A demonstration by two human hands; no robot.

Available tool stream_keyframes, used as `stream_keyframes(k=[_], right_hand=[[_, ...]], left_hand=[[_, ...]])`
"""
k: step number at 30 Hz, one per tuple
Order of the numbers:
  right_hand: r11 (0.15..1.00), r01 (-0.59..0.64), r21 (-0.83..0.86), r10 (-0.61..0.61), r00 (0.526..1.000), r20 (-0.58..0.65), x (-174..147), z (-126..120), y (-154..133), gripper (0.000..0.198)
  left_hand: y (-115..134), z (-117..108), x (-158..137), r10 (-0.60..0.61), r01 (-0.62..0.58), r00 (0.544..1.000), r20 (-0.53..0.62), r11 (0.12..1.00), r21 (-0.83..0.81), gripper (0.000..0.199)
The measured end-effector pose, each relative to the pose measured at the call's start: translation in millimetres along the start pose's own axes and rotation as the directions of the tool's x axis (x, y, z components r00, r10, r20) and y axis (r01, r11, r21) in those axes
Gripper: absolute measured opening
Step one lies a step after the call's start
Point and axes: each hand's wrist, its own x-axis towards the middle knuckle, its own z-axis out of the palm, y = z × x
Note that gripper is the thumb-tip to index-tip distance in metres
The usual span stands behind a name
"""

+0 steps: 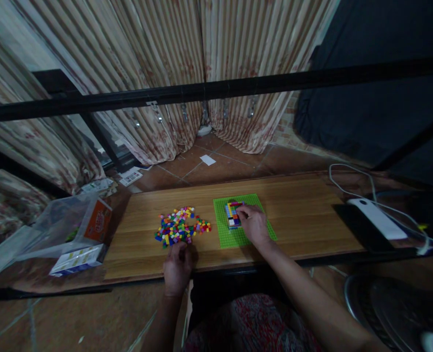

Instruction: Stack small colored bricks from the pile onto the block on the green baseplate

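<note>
A small multicoloured block of toy building bricks [232, 215] stands on a green studded baseplate [246, 239], right of the table's middle. My right hand [253, 224] reaches over its right side with thumb and fingers pinched at the bricks. Whatever is between those fingertips is too small to make out. A loose pile of small coloured bricks [178, 226] lies to the left of the baseplate. At the near edge of that pile, my left hand [178, 266] rests with its fingers curled together. What it holds, if anything, is hidden.
The bricks and baseplate lie on a long wooden board [297, 205]. To the left are a clear plastic bin [55, 230] with an orange label and a small box [77, 260]. A white device [376, 218] with cables lies at right. A dark rail [216, 88] crosses beyond.
</note>
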Motion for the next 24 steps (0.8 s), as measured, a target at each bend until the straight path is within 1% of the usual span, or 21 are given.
stream_keyframes(k=[4,7,12,15,17,19,21,24], right_hand=[[1.000,-0.020,0.007,0.020,1.000,-0.004,0,0,-1,0.019],[0.995,-0.083,0.047,0.083,0.997,-0.002,-1,1,2,0.020],[0.971,-0.166,0.173,0.173,0.985,-0.026,-2,1,11,0.024],[0.966,-0.198,0.169,0.213,0.974,-0.073,2,1,13,0.027],[0.966,-0.226,0.128,0.240,0.965,-0.109,5,4,13,0.033],[0.959,-0.260,0.109,0.273,0.954,-0.126,7,9,14,0.043],[0.947,-0.296,0.127,0.311,0.942,-0.123,7,16,16,0.050],[0.925,-0.338,0.174,0.359,0.927,-0.110,6,26,23,0.053]], left_hand=[[2,0,0,0.002,-0.002,1.000,-0.001,1.000,-0.008,0.011],[3,-1,0,-0.013,0.014,1.000,0.006,1.000,-0.007,0.011],[2,0,-1,-0.015,0.015,1.000,0.010,1.000,-0.021,0.010],[1,1,-1,-0.003,0.003,1.000,0.009,1.000,-0.013,0.010],[1,1,-1,-0.002,0.002,1.000,0.009,1.000,-0.007,0.010],[1,0,-1,-0.001,0.001,1.000,0.007,1.000,-0.004,0.010],[1,0,-1,0.009,-0.009,1.000,0.006,1.000,-0.007,0.010],[2,0,-1,0.019,-0.019,1.000,-0.001,1.000,-0.025,0.010]])
